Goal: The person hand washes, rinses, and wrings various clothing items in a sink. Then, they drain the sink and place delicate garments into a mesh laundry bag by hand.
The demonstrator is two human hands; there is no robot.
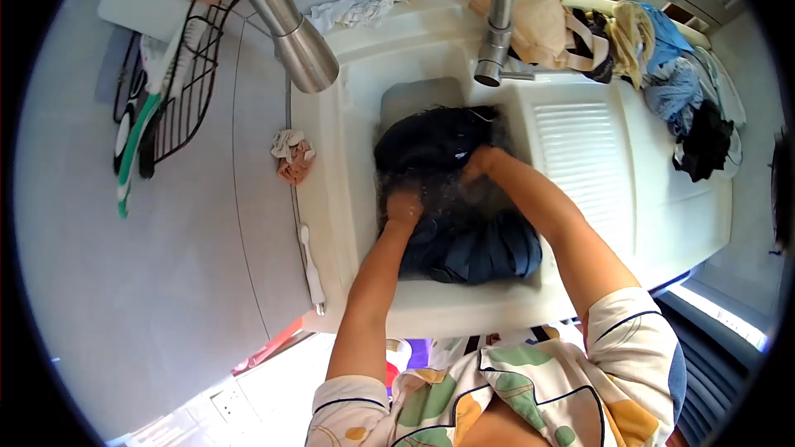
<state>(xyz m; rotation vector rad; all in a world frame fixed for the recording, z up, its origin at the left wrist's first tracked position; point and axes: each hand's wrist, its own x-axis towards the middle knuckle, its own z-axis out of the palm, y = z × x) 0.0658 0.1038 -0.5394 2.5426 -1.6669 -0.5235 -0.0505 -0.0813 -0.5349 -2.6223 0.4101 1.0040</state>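
Dark navy cloth (472,250) lies bunched in the water of a white sink basin (358,116), with one bulge at the back and folds at the front. My left hand (404,205) is partly under water at the left side of the cloth, its fingers hidden. My right hand (479,164) touches the rear bulge at its right side, and its fingers are sunk out of sight in cloth and murky water. Bubbles and ripples show between the two hands.
Two metal faucets (308,54) (492,50) hang over the basin's back. A ribbed washboard (584,165) is on the right, with piled clothes (675,91) behind. Small rags (293,156) and a white toothbrush (311,269) lie on the left rim. A wire rack (186,87) holds brushes.
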